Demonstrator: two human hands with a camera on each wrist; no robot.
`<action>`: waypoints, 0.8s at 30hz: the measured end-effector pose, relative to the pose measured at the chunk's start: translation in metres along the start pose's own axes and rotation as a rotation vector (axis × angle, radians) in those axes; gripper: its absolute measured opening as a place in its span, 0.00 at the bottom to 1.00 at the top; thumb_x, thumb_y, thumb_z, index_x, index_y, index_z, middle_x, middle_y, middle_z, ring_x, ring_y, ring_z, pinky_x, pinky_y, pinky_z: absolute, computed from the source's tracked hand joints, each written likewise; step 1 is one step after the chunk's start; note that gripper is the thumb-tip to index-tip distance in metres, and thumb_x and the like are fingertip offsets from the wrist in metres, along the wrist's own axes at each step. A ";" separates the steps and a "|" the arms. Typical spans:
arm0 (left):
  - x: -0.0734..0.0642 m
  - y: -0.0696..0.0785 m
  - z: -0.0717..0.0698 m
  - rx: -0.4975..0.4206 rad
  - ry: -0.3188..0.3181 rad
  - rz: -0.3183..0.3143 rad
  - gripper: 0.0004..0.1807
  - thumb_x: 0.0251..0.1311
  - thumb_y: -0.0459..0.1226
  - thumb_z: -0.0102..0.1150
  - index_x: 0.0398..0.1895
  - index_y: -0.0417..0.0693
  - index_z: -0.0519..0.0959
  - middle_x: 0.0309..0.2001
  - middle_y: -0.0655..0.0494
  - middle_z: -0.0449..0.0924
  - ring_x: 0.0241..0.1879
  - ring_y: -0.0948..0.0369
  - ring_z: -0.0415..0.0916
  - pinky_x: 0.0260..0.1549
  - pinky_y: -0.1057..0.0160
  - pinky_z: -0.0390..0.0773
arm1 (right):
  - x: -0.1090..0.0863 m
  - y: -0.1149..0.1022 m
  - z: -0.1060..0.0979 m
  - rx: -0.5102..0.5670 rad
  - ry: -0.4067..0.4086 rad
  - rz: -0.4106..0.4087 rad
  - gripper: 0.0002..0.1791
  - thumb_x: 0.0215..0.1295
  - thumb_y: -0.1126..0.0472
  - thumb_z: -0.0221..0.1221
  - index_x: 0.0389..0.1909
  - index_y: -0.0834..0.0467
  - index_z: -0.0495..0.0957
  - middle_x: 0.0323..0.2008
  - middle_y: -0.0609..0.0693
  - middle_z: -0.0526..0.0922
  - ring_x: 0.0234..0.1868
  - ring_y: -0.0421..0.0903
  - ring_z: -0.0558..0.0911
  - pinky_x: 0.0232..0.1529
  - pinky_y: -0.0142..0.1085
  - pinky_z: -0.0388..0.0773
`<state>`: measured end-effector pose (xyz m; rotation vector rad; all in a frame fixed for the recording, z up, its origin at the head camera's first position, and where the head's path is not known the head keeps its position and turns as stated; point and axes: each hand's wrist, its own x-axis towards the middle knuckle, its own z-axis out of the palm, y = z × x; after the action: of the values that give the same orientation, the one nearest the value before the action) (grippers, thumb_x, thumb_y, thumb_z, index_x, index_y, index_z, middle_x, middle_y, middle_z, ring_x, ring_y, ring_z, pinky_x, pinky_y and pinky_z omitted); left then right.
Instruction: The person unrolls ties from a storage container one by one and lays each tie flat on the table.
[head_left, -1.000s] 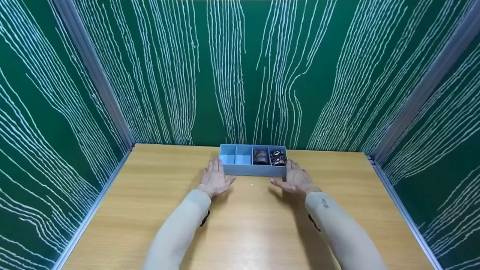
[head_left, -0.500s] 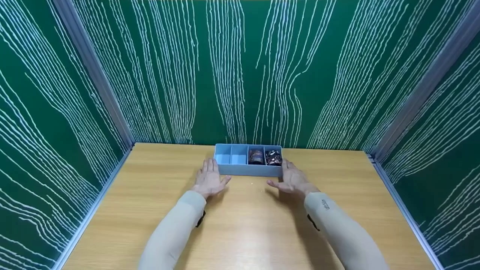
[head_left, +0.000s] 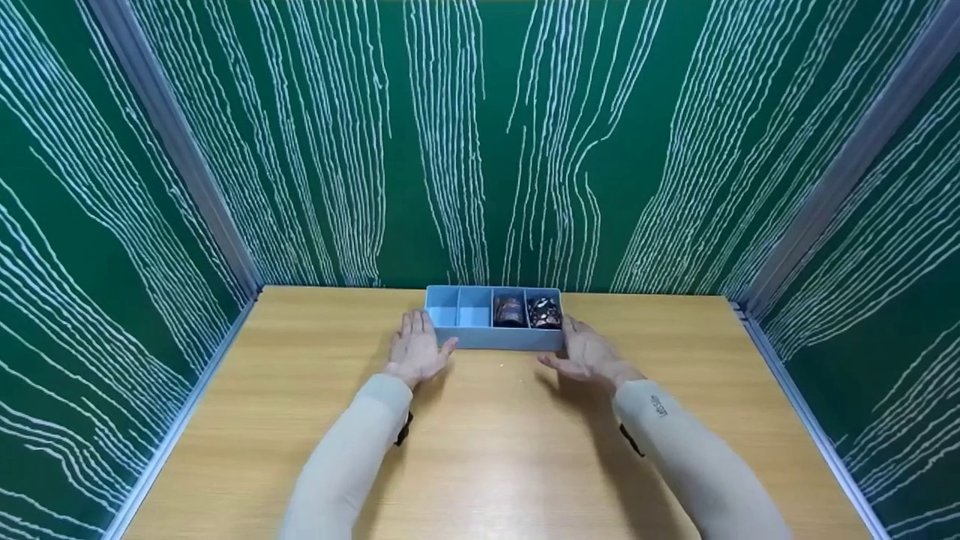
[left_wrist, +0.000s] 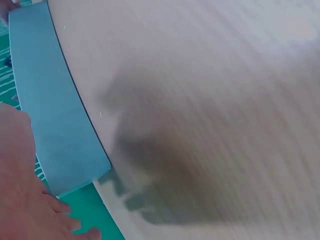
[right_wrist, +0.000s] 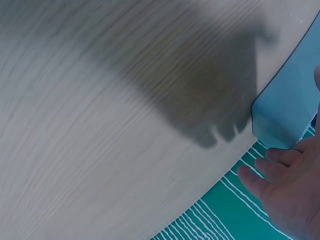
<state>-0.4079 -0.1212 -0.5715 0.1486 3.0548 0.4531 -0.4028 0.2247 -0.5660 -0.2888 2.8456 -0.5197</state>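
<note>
A light blue box with several compartments sits at the far side of the table. Its two left compartments are bare; a dark patterned roll-like item lies in the third, and another dark, shiny patterned item in the rightmost. My left hand is at the left end of the box, fingers straight and thumb spread toward the front wall. At the opposite end my right hand has its straight fingers against the side. In the right wrist view the fingers lie along the box's end.
The wooden table reaches back to a green wall with white wavy lines, close behind the box. Grey posts stand at the corners, and green side panels flank the table.
The box has slid slightly to the left, with both hands moving along at its ends. The two dark items stay in their compartments. Over the last half second the shift is small.
</note>
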 end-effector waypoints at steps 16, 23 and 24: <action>0.037 0.006 0.003 0.005 0.021 -0.092 0.54 0.86 0.65 0.40 0.92 0.33 0.41 0.94 0.34 0.39 0.94 0.37 0.35 0.93 0.33 0.47 | 0.016 0.003 -0.029 -0.010 0.220 -0.123 0.41 0.82 0.46 0.62 0.85 0.65 0.66 0.86 0.69 0.64 0.86 0.72 0.66 0.89 0.66 0.63; 0.039 0.008 0.007 -0.041 -0.008 -0.120 0.52 0.87 0.63 0.40 0.92 0.34 0.40 0.94 0.34 0.37 0.94 0.37 0.33 0.93 0.31 0.41 | 0.029 -0.003 -0.043 0.035 0.199 -0.160 0.31 0.79 0.60 0.65 0.81 0.56 0.76 0.85 0.65 0.69 0.85 0.70 0.69 0.86 0.69 0.66; 0.039 0.008 0.008 -0.046 -0.007 -0.121 0.52 0.87 0.63 0.40 0.92 0.34 0.41 0.94 0.35 0.37 0.94 0.37 0.33 0.93 0.30 0.41 | 0.031 -0.004 -0.044 0.033 0.194 -0.160 0.30 0.79 0.62 0.65 0.80 0.55 0.77 0.85 0.64 0.69 0.85 0.71 0.69 0.86 0.69 0.66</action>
<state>-0.4451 -0.1070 -0.5779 -0.0354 3.0215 0.5123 -0.4437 0.2281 -0.5307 -0.4882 3.0130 -0.6583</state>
